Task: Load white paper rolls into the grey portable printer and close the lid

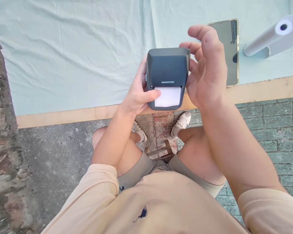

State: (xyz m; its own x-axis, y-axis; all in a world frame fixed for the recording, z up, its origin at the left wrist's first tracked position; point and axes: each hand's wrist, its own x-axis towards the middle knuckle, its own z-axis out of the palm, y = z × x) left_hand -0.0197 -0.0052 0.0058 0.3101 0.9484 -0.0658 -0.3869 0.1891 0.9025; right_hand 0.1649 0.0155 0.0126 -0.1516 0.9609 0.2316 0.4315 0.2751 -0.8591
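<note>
Starts at the left with weathered, stained masonry, then gives way to grey concrete ground on the near side of the bench. Shows along that bench a pale blue, creased cloth over most of the top, with a bare wooden strip along the near edge. Continues right to the left grip, reaching from a beige sleeve and wrapped around the left side of a dark Niimbot label printer, with fingers behind the body and thumb laid over the left margin of white label paper. Holds that printer above the near edge of the bench, roughly mid-scene, with the paper at the near end. Reveals beneath, on the ground, two pale sneakers and, nearer, part of a dark wooden frame between the legs. Passes to the right grip, spread loosely just beside the printer's right side, with palm turned toward it and fingers half curled; cannot tell whether touching the casing with the fingertips. Finds partly behind that grip a smartphone, lying screen up on the cloth, with a pale gold rim. Comes next, at far right, to a roll of white paper, seemingly standing on end, with a loose sheet trailing right. Ends nearer, below the bench's right part, at greenish-grey brick paving.
</note>
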